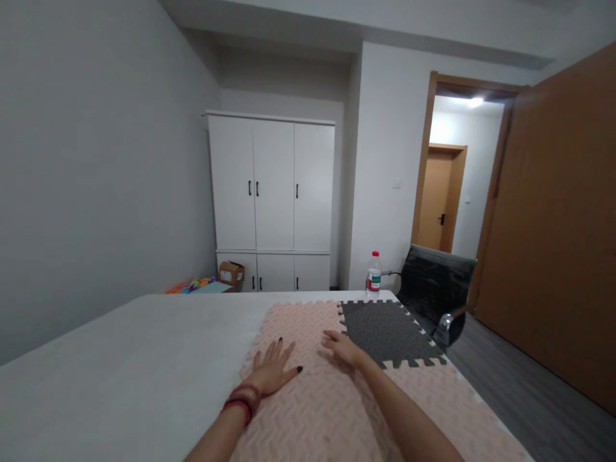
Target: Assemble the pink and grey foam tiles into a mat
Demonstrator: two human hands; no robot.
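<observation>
My left hand (273, 370) lies flat with spread fingers on a pink foam mat (308, 410) that has a zigzag texture. Bracelets circle that wrist. To its right, my right hand (341, 348) is over the same pink surface with its fingers stretched forward and apart, holding nothing; whether it touches the foam I cannot tell. A dark grey foam tile (389, 330) with toothed edges joins the pink foam just beyond and right of my right hand. My right forearm crosses the pink foam near its seam.
The mats lie on a white table (144, 378). At its far edge stands a plastic bottle (374, 276) with a red cap. A black chair (436, 285) is at the right, near an open wooden door (558, 231). Behind are a white cabinet (274, 186) and a cardboard box (231, 274).
</observation>
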